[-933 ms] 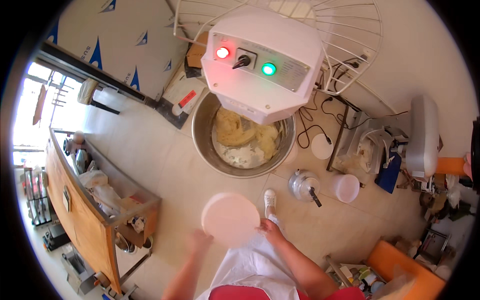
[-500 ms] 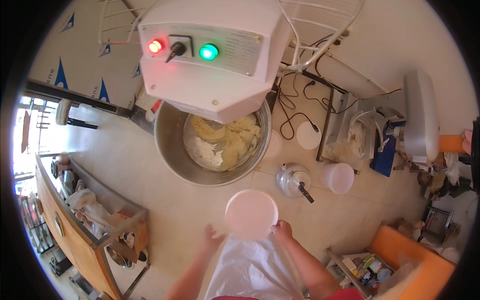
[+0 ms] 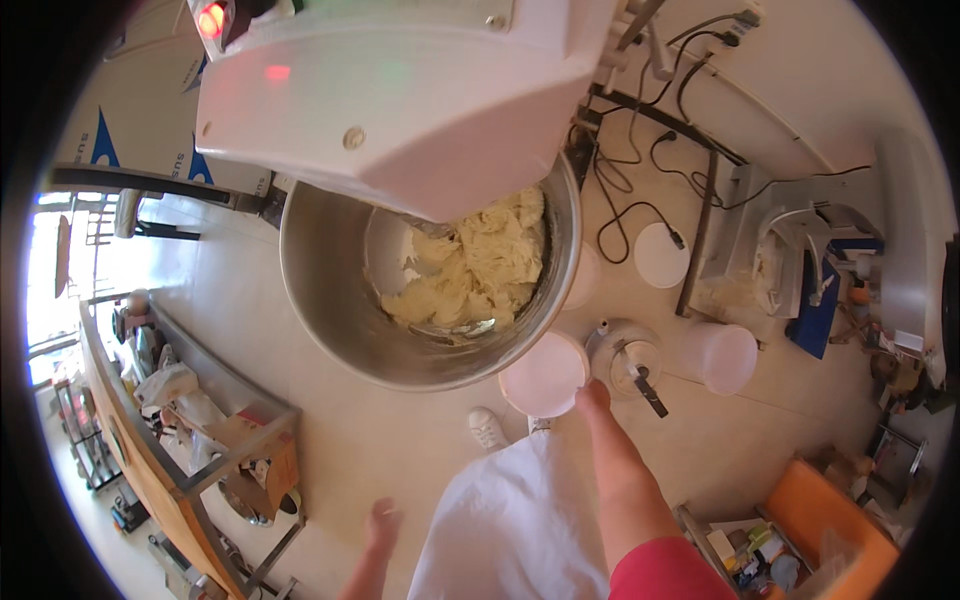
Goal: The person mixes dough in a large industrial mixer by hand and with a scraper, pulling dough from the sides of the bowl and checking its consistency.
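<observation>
My right hand (image 3: pixel 593 396) grips the near-right rim of a round white plastic tub (image 3: pixel 540 378), low down just in front of the mixer bowl. My left hand (image 3: pixel 382 524) hangs free at the lower left, slightly blurred, fingers loosely apart with nothing in them. A large steel mixer bowl (image 3: pixel 330 320) stands ahead, holding pale yellow dough (image 3: pixel 490 265) in rough folds with a little white flour at its left. The white mixer head (image 3: pixel 390 110) covers the far part of the bowl.
A metal kettle (image 3: pixel 622 355) with a black handle stands right of the tub, beside a white bucket (image 3: pixel 725 358). A white disc (image 3: pixel 661 255) and black cables (image 3: pixel 625 215) lie beyond. A wood-topped table (image 3: pixel 130 450) is at left, an orange surface (image 3: pixel 830 515) at lower right.
My right hand has moved the tub forward and right, down near the bowl. My left hand has drawn back to the lower left. The dough has shifted, and the view has moved closer to the mixer.
</observation>
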A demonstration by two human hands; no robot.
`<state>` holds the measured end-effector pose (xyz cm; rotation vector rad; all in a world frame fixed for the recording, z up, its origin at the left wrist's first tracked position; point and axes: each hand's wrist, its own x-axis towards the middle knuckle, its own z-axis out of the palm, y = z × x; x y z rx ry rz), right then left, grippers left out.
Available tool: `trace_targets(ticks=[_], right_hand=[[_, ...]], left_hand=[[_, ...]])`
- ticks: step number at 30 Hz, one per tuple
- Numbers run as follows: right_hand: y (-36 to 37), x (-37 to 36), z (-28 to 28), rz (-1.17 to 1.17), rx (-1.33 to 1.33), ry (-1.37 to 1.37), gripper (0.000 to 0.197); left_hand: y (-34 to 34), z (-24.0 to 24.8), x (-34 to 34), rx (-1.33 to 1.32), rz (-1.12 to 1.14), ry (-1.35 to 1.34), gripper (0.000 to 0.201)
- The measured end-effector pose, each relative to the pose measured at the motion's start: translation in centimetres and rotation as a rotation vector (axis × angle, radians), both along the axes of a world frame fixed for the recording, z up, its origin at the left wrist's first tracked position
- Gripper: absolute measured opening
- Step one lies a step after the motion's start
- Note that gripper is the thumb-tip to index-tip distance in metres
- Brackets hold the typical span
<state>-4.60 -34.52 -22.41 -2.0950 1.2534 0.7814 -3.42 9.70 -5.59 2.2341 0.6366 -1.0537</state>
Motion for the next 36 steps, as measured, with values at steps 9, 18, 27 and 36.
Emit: trace_targets(ticks=[9,18,27,36], right_hand=[[0.0,2.5,3.5,0.045,-0.003,-0.105,0.044],[0.2,-5.0,12.6,0.374,-0.103,-0.253,0.031],[-1.2,3.1,22.1,0.637,-0.130,-0.284,0.026],[-0.8,10.0,21.1,0.667,0.008,-0.406,0.042]], left_hand=[[-3.0,1.1,-1.3,-0.128,-0.007,-0.104,0.031],[-5.6,4.8,-2.2,-0.030,-0.008,-0.094,0.039],[-0.5,8.6,-10.2,0.062,0.147,-0.071,0.028],[4.2,8.4,-14.5,0.146,0.135,-0.195,0.021]])
